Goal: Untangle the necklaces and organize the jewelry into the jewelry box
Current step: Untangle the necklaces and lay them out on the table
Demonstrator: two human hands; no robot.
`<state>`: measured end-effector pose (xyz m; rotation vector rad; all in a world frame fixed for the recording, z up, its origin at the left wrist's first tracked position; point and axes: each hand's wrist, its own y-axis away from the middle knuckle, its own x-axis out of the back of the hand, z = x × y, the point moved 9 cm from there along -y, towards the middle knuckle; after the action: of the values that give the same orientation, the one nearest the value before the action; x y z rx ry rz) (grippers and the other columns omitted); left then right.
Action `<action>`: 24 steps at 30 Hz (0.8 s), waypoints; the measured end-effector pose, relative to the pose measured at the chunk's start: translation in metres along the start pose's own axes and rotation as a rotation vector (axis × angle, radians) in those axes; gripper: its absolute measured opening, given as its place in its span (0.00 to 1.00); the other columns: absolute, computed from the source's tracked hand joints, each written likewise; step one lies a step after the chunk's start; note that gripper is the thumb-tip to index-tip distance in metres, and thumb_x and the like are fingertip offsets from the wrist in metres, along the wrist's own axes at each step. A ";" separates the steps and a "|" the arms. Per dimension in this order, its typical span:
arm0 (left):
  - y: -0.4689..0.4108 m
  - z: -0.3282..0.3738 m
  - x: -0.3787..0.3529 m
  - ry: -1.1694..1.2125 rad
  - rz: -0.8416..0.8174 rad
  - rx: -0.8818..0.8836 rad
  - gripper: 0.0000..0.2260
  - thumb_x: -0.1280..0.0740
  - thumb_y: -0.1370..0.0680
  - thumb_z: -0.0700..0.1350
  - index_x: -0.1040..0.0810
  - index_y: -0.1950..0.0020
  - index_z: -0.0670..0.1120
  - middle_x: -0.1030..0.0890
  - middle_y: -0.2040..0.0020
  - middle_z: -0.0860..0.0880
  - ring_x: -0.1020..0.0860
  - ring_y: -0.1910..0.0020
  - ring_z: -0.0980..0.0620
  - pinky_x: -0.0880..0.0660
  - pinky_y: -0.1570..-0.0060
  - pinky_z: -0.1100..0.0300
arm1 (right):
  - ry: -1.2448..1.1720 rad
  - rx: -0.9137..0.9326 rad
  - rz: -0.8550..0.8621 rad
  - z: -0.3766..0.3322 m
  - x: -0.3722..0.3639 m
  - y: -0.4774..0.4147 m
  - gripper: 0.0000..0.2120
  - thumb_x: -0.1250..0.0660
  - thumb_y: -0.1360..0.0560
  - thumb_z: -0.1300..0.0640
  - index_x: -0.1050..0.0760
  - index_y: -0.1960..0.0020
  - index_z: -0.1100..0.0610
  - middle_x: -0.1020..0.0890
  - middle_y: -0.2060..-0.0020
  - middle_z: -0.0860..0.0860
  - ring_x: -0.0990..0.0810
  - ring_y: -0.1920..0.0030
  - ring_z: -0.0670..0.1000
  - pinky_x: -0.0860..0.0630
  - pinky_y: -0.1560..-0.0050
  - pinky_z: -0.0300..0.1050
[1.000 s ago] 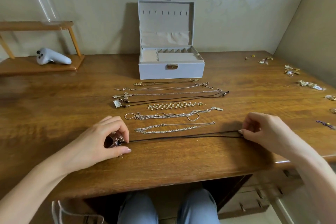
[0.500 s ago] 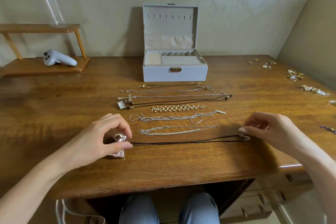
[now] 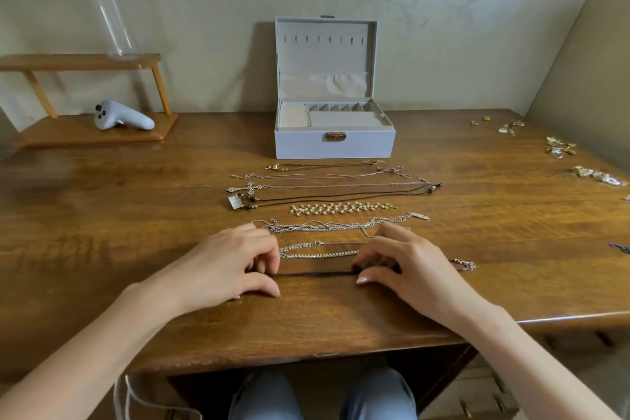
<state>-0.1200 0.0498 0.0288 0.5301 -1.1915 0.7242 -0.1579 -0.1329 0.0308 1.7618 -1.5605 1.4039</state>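
1. Left grip (image 3: 231, 266): the fingers are curled over the pendant end of the black cord necklace (image 3: 315, 273) and grasp it. The pendant itself is hidden.
2. The cord lies straight on the counter (image 3: 102, 232), in front of the other necklaces (image 3: 334, 208). The open jewelry box (image 3: 334, 143) is well behind.
3. It looks light and limp and would likely re-tangle, so it is best held at both ends.
4. Right grip (image 3: 405, 269): the fingers are curled down onto the cord, grasping it. The clasp (image 3: 465, 264) trails free beyond.

Reaching in from the lower corners with both bare forearms; keeping left hand (image 3: 235, 262) and right hand (image 3: 405, 262) palm-down, close together, thumbs extended, fingertips curling onto a dark cord (image 3: 315, 273) between them.
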 end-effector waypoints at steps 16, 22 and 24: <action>-0.014 0.023 0.020 0.566 0.019 -0.009 0.07 0.34 0.27 0.52 0.20 0.59 0.50 0.18 0.66 0.52 0.21 0.62 0.55 0.26 0.53 0.63 | -0.505 0.013 -0.098 -0.043 -0.001 -0.044 0.03 0.32 0.25 0.56 0.20 0.56 0.55 0.22 0.74 0.50 0.25 0.74 0.48 0.25 0.67 0.42; -0.012 0.039 0.019 0.971 -0.109 -0.088 0.07 0.35 0.25 0.40 0.19 0.52 0.41 0.17 0.59 0.46 0.19 0.56 0.52 0.25 0.55 0.64 | -0.750 -0.017 0.060 -0.030 0.032 -0.048 0.09 0.33 0.27 0.55 0.22 0.60 0.61 0.27 0.79 0.52 0.34 0.78 0.47 0.36 0.74 0.36; -0.015 0.042 0.019 0.990 -0.104 -0.085 0.06 0.34 0.26 0.40 0.18 0.53 0.42 0.17 0.60 0.47 0.19 0.57 0.52 0.24 0.60 0.64 | -0.803 -0.023 0.086 -0.028 0.037 -0.048 0.07 0.32 0.28 0.53 0.22 0.62 0.55 0.27 0.78 0.50 0.35 0.78 0.45 0.38 0.75 0.33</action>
<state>-0.1319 0.0138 0.0593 0.1075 -0.2632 0.7069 -0.1305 -0.1145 0.0893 2.4315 -2.0197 0.7061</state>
